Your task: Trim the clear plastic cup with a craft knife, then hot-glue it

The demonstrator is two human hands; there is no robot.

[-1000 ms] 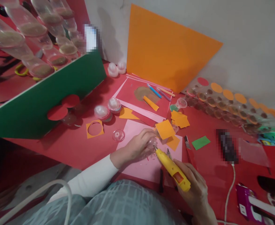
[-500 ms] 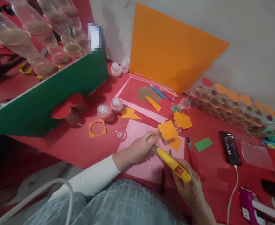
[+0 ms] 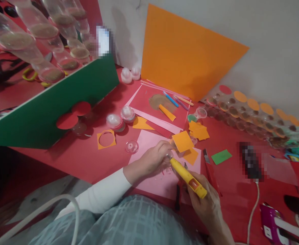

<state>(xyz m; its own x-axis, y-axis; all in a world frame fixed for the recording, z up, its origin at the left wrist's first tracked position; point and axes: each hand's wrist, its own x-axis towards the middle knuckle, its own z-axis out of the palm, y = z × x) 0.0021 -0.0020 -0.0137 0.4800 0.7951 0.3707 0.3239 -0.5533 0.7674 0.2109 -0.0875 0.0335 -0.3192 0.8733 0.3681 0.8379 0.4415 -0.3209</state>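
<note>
My right hand (image 3: pixel 206 200) grips a yellow glue gun (image 3: pixel 187 177), its nozzle touching a small clear plastic dome (image 3: pixel 168 157). My left hand (image 3: pixel 153 159) is closed round that dome and holds it over a pink paper sheet (image 3: pixel 153 182). Orange paper squares (image 3: pixel 182 141) lie just beyond the fingers. Another clear dome (image 3: pixel 131 147) rests left of the pink sheet.
A green board (image 3: pixel 50 109) with red paper circles and clear cups leans at the left. A large orange sheet (image 3: pixel 187 54) stands against the wall. Pens (image 3: pixel 173 100) lie on a red sheet. A craft knife (image 3: pixel 208 163), green scrap (image 3: pixel 221 156), phone (image 3: pixel 251 161) and cable (image 3: pixel 252 207) lie at right.
The glue gun's nozzle has moved up and left from beside the dome until it touches it. My left hand has stayed closed on the dome.
</note>
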